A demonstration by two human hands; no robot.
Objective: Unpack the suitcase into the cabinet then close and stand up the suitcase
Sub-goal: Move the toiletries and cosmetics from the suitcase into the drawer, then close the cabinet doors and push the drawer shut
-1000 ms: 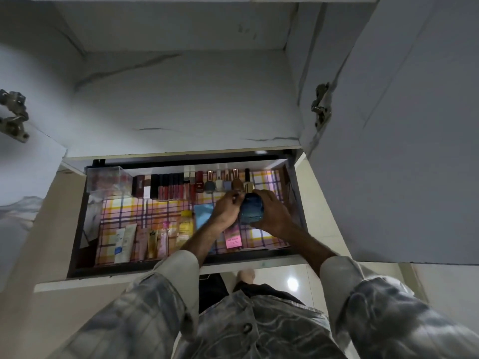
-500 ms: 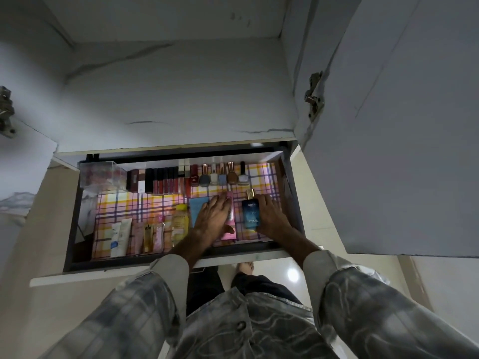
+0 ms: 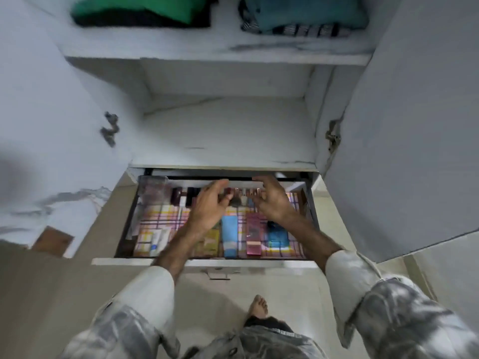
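Both hands have lifted off the blue perfume bottle (image 3: 277,235), now lying near the drawer (image 3: 204,261) front; left hand (image 3: 211,203) and right hand (image 3: 272,200) hover loosely curled, holding nothing; likely glass, heavy, slick and breakable, it's best gripped around its body.

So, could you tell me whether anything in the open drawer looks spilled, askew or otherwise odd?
Nothing stands out. In the drawer the blue tube, pink box and blue bottle lie side by side on the checked liner. The view is blurred; I see no spill. Both hands, left and right, hold nothing.
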